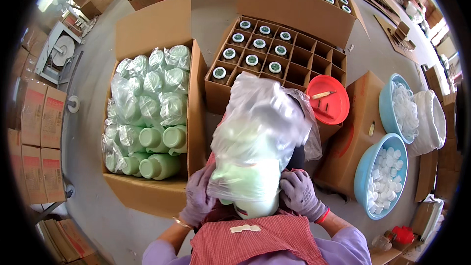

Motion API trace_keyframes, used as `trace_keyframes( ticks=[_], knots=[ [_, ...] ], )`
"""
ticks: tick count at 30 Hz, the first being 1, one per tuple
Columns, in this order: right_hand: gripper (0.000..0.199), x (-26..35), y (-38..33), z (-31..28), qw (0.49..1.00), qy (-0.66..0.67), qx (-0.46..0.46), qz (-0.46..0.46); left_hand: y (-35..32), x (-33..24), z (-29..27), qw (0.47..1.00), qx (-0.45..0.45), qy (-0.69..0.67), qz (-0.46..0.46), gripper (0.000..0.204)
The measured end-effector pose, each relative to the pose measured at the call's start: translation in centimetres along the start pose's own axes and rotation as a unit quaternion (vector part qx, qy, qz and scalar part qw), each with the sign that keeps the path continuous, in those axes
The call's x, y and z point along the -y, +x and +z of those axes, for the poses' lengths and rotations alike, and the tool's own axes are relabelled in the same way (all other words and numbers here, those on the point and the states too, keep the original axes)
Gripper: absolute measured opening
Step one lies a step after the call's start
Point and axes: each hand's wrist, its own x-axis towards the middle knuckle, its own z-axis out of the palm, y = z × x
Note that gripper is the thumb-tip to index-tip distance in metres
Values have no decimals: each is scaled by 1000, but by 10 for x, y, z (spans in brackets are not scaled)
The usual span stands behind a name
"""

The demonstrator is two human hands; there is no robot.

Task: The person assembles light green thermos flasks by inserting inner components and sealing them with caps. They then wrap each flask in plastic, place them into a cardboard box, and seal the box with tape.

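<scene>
A clear plastic bag (260, 118) billows, blurred, over a pale green plastic jug (255, 208) upright against my body. My left hand (198, 194), in a grey glove, pinches the left edge of the bag's mouth. On the other side, my right hand (300, 194), gloved alike, has its fingers curled on the bag's right edge, beside the jug. The bag hides most of the jug. To the left, an open carton (147, 198) holds several more pale green jugs (161, 166), many of them wrapped in clear bags.
Ahead stands a divided carton (216, 93) with white-lidded bottles in some cells. A red bowl (338, 88) with small tools sits at its near right corner. Farther right are a blue basin (363, 174) of white caps and another basin (387, 95) of whitish rings. Stacked cartons (53, 118) line the left.
</scene>
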Motion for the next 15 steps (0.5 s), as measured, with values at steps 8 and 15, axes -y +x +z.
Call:
trace_keyframes(
  ticks=[8,15],
  knots=[
    [14,12,-72,14,965,-63,237,-88,-48,40,-24,954,283,81,49,45],
    [15,12,-54,12,970,-45,203,-123,54,0,-15,966,239,87,-45,45]
  ],
)
